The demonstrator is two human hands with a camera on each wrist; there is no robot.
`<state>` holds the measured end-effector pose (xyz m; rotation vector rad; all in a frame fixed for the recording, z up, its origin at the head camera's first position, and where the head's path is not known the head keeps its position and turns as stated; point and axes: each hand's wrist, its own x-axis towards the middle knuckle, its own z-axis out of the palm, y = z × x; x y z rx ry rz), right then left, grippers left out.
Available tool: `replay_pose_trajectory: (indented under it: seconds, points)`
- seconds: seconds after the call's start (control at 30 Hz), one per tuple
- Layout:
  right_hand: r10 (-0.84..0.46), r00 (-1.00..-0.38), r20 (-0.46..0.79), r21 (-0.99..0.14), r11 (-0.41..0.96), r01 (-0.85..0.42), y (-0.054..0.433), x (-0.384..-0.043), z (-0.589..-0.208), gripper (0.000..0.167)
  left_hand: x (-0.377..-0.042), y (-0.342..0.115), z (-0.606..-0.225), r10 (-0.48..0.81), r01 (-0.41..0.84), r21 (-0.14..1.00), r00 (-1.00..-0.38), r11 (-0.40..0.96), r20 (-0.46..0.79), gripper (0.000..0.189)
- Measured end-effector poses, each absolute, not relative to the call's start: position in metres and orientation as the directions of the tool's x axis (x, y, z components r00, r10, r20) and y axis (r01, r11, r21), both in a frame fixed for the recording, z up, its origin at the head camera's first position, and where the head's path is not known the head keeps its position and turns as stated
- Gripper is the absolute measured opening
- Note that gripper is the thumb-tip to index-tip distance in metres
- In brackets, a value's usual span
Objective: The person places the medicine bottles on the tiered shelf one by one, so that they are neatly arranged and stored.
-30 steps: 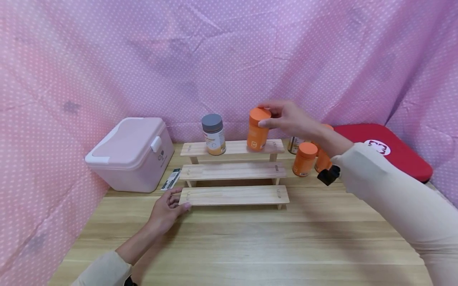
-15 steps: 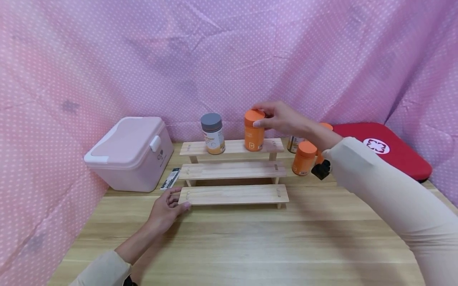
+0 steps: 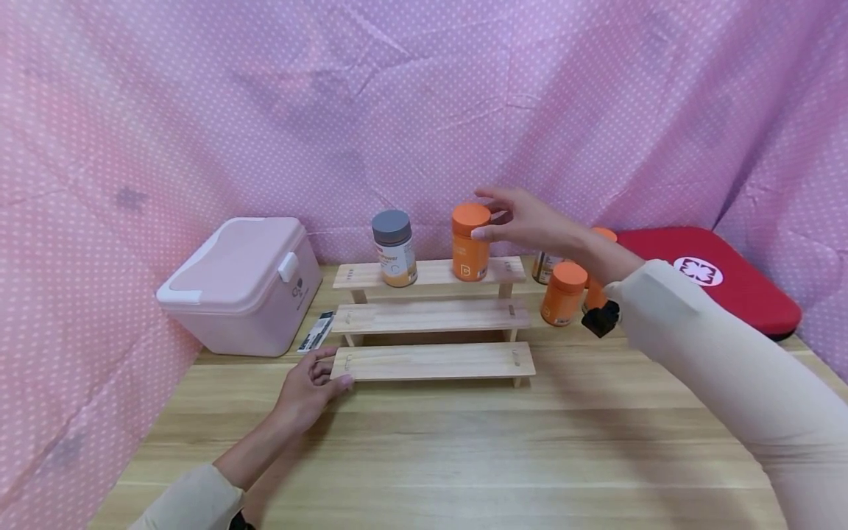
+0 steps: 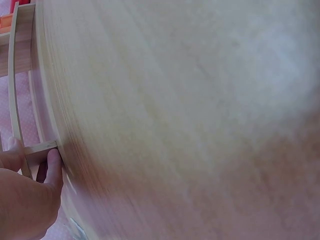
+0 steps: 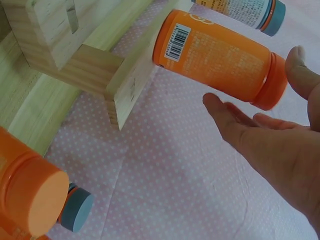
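Observation:
A three-step wooden display rack (image 3: 430, 362) stands on the table. My left hand (image 3: 306, 390) grips the left end of its lowest step, thumb at the front edge and fingers behind; the left wrist view shows the fingers about the rack's support (image 4: 41, 147). Upright on the top step, right of centre, is an orange bottle (image 3: 470, 246) with an orange lid. My right hand (image 3: 533, 221) is spread beside that lid. In the right wrist view its fingers (image 5: 222, 117) are apart from the bottle. Further left on the same step stands a grey-lidded bottle (image 3: 395, 254) with a white and yellow label.
Right of the rack stand several bottles, among them an orange bottle (image 3: 563, 296) and a partly hidden labelled bottle (image 3: 545, 266). Behind them lies a red case (image 3: 715, 283). A pink lidded box (image 3: 245, 287) and a small printed card (image 3: 316, 332) are at the left.
The orange bottle has shifted slightly left and been set down upright on the top step. My right hand has let go, its fingers parting from the lid. The left hand stays put.

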<state>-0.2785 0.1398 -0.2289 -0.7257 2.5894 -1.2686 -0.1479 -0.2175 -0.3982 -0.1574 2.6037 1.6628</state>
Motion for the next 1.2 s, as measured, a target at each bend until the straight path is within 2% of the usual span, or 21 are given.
replay_pose_trajectory:
  seconds: [0.3,0.7,0.93,1.2]
  points:
    - [-0.437,-0.895,0.092,-0.764,0.545,-0.345,0.179,-0.250,-0.229,0.072,-0.147,-0.218,-0.397,-0.064,-0.113,0.898,-0.993,0.425,-0.095,0.058]
    - [-0.273,-0.953,0.132,-0.752,0.599,-0.276,0.242,-0.227,-0.260,0.067,-0.146,-0.218,-0.397,-0.066,-0.121,0.898,-0.993,0.424,-0.103,0.057]
    - [-0.149,-0.974,0.169,-0.712,0.665,-0.225,0.280,-0.233,-0.278,0.072,-0.146,-0.217,-0.397,-0.066,-0.111,0.897,-0.994,0.428,-0.091,0.057]
    - [-0.113,-0.992,0.055,-0.704,0.700,-0.119,0.314,-0.244,-0.305,0.087,-0.146,-0.215,-0.396,-0.070,-0.108,0.894,-0.994,0.435,-0.087,0.058]
